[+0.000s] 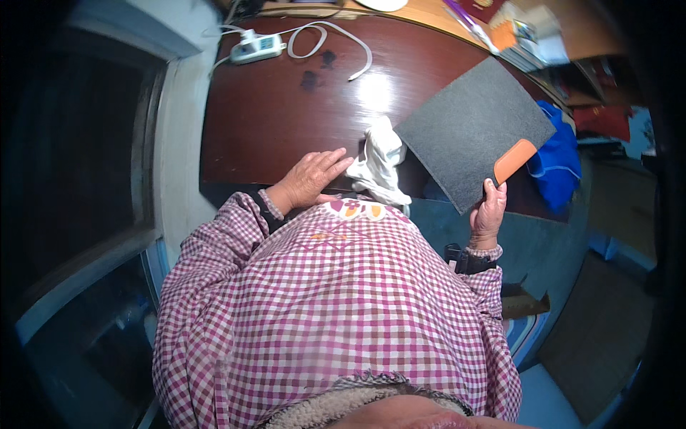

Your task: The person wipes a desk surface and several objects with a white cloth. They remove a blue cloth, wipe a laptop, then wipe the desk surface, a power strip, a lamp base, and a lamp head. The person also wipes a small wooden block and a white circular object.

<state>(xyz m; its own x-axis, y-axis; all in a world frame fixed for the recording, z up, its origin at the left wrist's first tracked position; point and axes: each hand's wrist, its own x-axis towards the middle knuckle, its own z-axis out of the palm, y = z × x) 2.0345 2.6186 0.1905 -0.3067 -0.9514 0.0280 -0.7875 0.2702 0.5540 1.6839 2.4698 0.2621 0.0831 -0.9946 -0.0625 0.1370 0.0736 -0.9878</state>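
Note:
My right hand (pixel 489 212) grips the lower corner of a dark grey felt sleeve (pixel 466 128), beside its orange-brown leather-like flap (pixel 515 162). The sleeve is held tilted over the right part of the dark red-brown tabletop. My left hand (pixel 313 177) rests palm down at the table's near edge, fingers slightly apart, with nothing in it. Just to the right of its fingertips lies a crumpled white cloth (pixel 379 161), which hangs over the near edge against the checked apron.
A white power strip (pixel 258 48) and a white cable (pixel 370 56) lie on the tabletop (pixel 257 123) at the far left. Blue fabric (pixel 557 161) is at the right, partly behind the sleeve. A shelf with books (pixel 522 45) borders the far right. A window frame stands left.

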